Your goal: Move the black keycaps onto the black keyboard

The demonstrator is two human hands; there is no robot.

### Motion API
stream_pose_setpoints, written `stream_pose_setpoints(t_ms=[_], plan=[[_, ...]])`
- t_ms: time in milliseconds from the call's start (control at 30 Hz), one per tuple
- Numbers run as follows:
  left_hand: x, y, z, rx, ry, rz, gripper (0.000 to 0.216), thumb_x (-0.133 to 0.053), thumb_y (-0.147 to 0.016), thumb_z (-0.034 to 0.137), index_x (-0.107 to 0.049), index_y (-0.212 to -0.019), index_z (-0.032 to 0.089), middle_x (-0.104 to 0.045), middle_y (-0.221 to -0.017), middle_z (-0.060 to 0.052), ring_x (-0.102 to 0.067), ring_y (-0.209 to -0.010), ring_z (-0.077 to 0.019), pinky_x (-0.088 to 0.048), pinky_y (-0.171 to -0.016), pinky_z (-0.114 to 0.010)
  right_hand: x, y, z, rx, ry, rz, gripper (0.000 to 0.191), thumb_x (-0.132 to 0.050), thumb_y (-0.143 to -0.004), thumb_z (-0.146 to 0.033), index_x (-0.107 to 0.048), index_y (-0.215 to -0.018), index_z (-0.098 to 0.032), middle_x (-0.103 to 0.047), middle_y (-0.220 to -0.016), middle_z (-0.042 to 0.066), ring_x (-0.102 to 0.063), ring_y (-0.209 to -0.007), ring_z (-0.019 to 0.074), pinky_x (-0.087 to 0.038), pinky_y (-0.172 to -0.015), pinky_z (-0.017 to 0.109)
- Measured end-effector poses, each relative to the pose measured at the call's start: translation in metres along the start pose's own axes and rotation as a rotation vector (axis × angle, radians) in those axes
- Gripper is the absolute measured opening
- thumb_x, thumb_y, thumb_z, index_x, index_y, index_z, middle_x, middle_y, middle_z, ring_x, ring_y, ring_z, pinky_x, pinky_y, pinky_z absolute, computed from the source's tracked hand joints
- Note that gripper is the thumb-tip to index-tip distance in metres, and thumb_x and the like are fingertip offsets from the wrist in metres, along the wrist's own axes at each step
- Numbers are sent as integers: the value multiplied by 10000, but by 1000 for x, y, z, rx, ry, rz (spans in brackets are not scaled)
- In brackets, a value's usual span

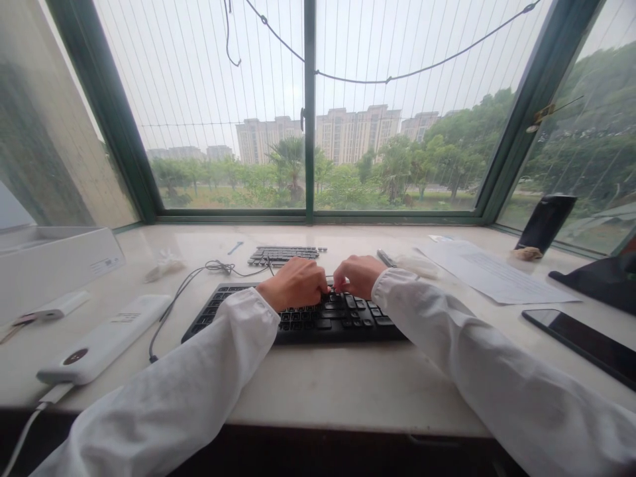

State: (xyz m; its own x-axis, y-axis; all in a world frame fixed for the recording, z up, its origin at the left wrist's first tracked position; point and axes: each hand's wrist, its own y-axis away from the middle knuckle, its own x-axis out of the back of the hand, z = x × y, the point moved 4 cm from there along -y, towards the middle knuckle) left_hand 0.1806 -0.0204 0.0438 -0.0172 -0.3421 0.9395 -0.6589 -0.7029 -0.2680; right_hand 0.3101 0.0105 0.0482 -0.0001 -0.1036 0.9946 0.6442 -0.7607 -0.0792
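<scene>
A black keyboard (pixel 303 319) lies on the pale stone sill in front of me. Both my hands rest over its far rows, close together. My left hand (pixel 294 283) is curled, knuckles up, fingertips tucked down onto the keys. My right hand (pixel 358 275) is curled the same way, its fingers pinched near the left hand's; what they hold, if anything, is hidden. Behind the keyboard lies a grey strip of loose keys or a key frame (pixel 283 254). A thin cable (pixel 185 289) runs off to the left.
At left sit a white box (pixel 54 262), a white power bank (pixel 102 339) and a small white adapter (pixel 59 305). Papers (pixel 491 273), a phone lying flat (pixel 586 341), an upright dark phone (pixel 545 222) and a dark stand (pixel 603 278) are at right. Window glass closes the back.
</scene>
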Motion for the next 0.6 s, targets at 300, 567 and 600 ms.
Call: stream_pose_setpoints(t_ms=[300, 567, 600], plan=[[-1, -3, -3, -1, 33, -1, 371, -504, -713, 156, -752, -904, 355, -733, -764, -10, -609, -619, -160, -363, -544, -258, -8, -5, 13, 27, -210, 21, 122, -685, -721, -301, -767, -807, -277, -736, -811, -1, -634, -772, 151, -399, -641, 229], [7, -8, 9, -13, -62, -7, 256, -511, -729, 180, -755, -803, 186, -707, -708, -91, -598, -590, -162, -380, -543, -260, -18, -9, 24, 62, -332, 31, 135, -711, -702, -317, -773, -801, -249, -735, -763, 8, -615, -697, 127, -401, -638, 219], [7, -8, 11, -22, -72, -1, 251, -512, -723, 171, -752, -795, 180, -706, -707, -95, -602, -594, -165, -383, -544, -261, -18, -7, 23, 51, -315, 30, 137, -708, -704, -318, -773, -805, -253, -733, -763, 6, -617, -697, 129, -402, -639, 221]])
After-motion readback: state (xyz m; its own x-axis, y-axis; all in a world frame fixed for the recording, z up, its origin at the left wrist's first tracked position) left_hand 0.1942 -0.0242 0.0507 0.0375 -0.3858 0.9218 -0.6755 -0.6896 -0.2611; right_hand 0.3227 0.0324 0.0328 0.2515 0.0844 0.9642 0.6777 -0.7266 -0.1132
